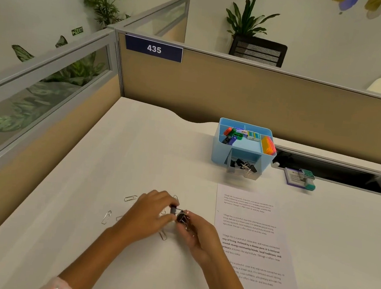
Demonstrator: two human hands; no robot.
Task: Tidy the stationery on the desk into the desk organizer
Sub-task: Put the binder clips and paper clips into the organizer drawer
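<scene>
A light blue desk organizer (220,147) stands at the back of the white desk (136,152), with coloured stationery in its top compartments and black binder clips in its pulled-out clear drawer (243,168). My left hand (150,213) pinches a black binder clip (174,210) above the desk. My right hand (198,233) grips a small bunch of black binder clips (182,218) right beside it. Silver paper clips (130,198) lie scattered on the desk around and under both hands; another paper clip (106,216) lies further left.
A printed sheet of paper (251,244) lies to the right of my hands. A purple-edged card with a teal item (299,178) sits beside the organizer, next to an open cable tray slot (338,175). Tan cubicle partitions (238,92) bound the desk at the back and left.
</scene>
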